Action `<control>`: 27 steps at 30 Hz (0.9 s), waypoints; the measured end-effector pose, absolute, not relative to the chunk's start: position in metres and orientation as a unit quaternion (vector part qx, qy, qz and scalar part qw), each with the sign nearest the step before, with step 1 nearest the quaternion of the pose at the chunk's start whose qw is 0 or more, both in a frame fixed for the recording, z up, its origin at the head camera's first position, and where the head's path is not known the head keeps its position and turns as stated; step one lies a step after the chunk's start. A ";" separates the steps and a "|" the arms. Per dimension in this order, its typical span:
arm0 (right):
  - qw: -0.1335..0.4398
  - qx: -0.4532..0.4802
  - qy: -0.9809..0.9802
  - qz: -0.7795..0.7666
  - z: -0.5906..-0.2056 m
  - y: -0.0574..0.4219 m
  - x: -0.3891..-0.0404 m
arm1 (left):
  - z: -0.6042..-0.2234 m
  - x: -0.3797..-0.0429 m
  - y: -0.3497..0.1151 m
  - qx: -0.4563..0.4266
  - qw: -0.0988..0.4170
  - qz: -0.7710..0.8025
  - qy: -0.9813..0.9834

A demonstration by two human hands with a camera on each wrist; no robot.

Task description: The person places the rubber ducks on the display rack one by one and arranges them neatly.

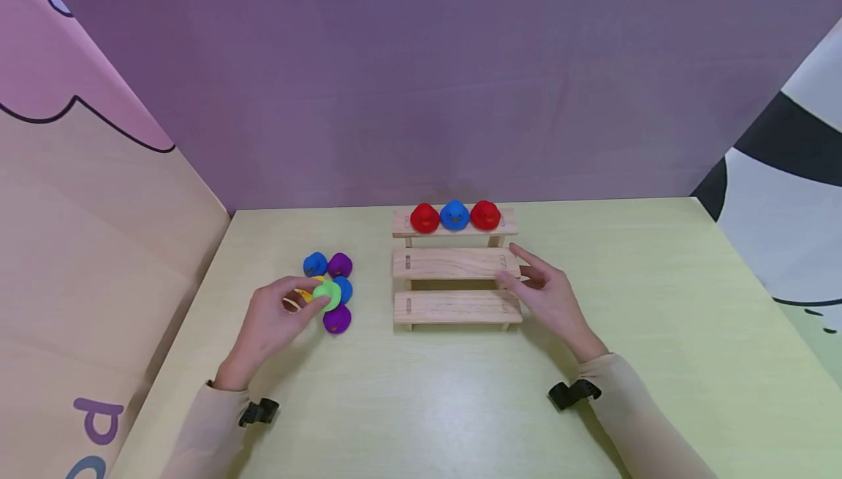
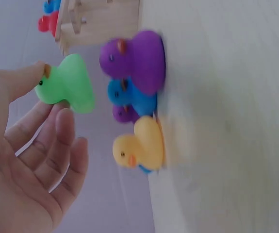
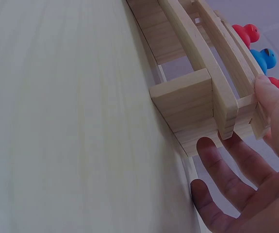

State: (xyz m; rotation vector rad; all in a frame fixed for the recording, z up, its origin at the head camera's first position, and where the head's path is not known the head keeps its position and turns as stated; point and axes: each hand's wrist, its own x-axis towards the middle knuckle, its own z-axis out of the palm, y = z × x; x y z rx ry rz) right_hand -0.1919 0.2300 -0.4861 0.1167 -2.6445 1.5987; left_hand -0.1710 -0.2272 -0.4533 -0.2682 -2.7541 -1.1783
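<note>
My left hand [image 1: 279, 322] pinches a light green rubber duck [image 2: 71, 85] between thumb and fingers, raised above the table beside a cluster of ducks. That cluster has a yellow duck [image 2: 149, 143], a purple duck [image 1: 337, 319], a blue duck [image 1: 343, 289], another blue duck [image 1: 315, 265] and another purple duck [image 1: 340, 265]. My right hand [image 1: 549, 300] grips the right end of the middle step of a three-step wooden stand [image 1: 454, 307], thumb at its front edge and index finger at the back corner. The other fingers are spread beside the stand's end.
On the stand's rear, highest step sit a red duck [image 1: 425, 219], a blue duck [image 1: 454, 216] and another red duck [image 1: 485, 216] in a row. The pale wooden table [image 1: 447, 398] ends at a purple backdrop [image 1: 395, 84], with printed cloth panels at both sides.
</note>
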 end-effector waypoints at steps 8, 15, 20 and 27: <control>0.023 0.036 -0.857 0.513 -0.487 0.231 -0.192 | -0.447 -0.174 -0.206 -0.100 0.083 -0.415 -0.900; 0.024 0.039 -0.857 0.514 -0.486 0.230 -0.193 | -0.444 -0.177 -0.192 -0.107 0.085 -0.419 -0.898; 0.023 0.040 -0.857 0.513 -0.486 0.230 -0.192 | -0.443 -0.180 -0.183 -0.127 0.094 -0.416 -0.895; 0.019 0.039 -0.855 0.516 -0.485 0.230 -0.192 | -0.440 -0.183 -0.169 -0.161 0.101 -0.412 -0.891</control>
